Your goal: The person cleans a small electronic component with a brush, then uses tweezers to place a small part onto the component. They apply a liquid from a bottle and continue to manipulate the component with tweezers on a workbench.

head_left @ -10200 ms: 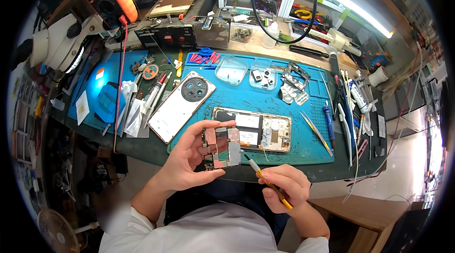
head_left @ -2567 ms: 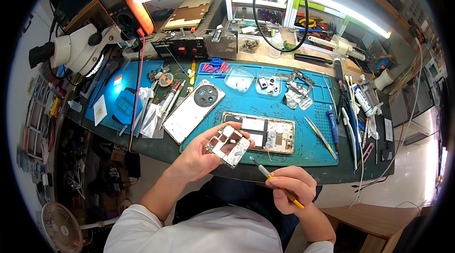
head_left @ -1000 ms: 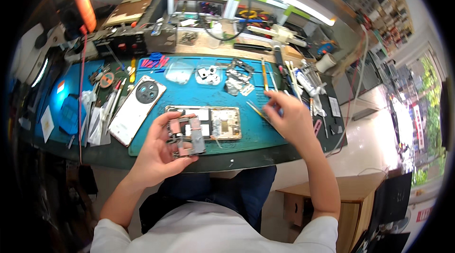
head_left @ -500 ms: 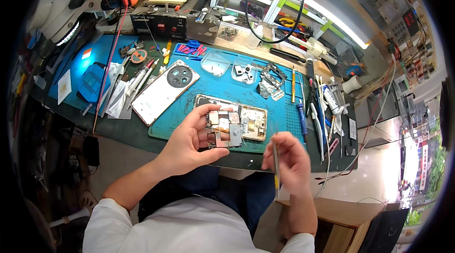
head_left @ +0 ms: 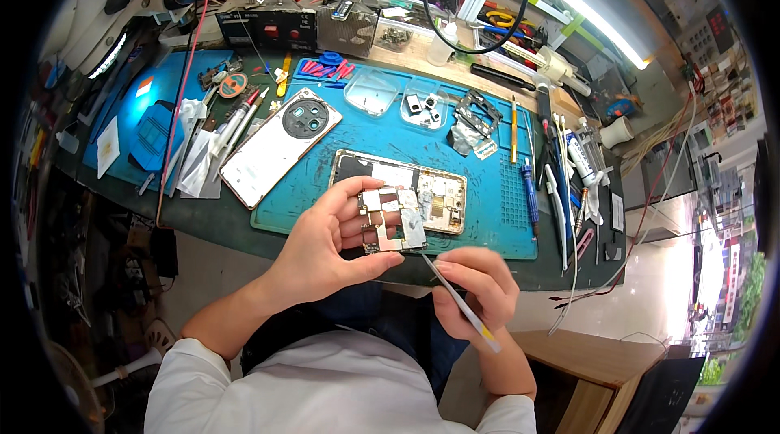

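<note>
My left hand (head_left: pixel 329 237) grips a phone circuit board (head_left: pixel 413 232) by its edges, fingers behind and thumb along the lower edge. The board has metal shields and a cut-out in its middle. In my right hand (head_left: pixel 481 292) is a pair of tweezers (head_left: pixel 465 310), its tip at the board's lower right corner; whether it touches cannot be made out. Behind the board lies an opened phone body (head_left: pixel 445 200) on the blue mat, partly hidden by my left hand. Left of it rests a white phone back cover (head_left: pixel 264 159) with a round camera ring.
On the blue work mat (head_left: pixel 317 190) stand a clear box (head_left: pixel 372 94) and another box of small camera parts (head_left: pixel 424 105). Metal brackets (head_left: pixel 478 117) lie to their right. Pens, a screwdriver (head_left: pixel 530 194) and tubes crowd the right side. A black cable loop (head_left: pixel 428 7) hangs above.
My right hand has moved left, bringing the tweezers from upright and away to a slant with the tip at the board's corner. The board has tilted slightly in my left hand.
</note>
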{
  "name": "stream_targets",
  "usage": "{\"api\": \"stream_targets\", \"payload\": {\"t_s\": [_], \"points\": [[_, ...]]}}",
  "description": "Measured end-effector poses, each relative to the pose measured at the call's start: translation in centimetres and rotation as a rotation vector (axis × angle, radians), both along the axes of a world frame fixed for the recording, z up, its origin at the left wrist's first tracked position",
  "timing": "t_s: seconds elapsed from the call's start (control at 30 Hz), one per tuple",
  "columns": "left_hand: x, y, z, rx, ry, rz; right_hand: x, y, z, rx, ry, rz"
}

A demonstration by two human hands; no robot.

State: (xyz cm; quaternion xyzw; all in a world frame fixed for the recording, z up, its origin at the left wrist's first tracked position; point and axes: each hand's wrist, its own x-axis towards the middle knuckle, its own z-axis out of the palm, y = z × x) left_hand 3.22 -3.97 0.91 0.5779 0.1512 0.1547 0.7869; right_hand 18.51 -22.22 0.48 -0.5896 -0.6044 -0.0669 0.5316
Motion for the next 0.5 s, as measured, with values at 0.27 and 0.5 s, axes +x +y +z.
{"api": "stream_targets", "payload": {"t_s": [0.27,0.5], "points": [[0.1,-0.1,0.0,0.012,0.029,0.003,0.0,-0.9,-0.2,-0.038,0.254,0.064],[0.1,0.0,0.4,-0.002,0.030,-0.013,0.3,0.5,0.8,0.009,0.226,0.067]]}}
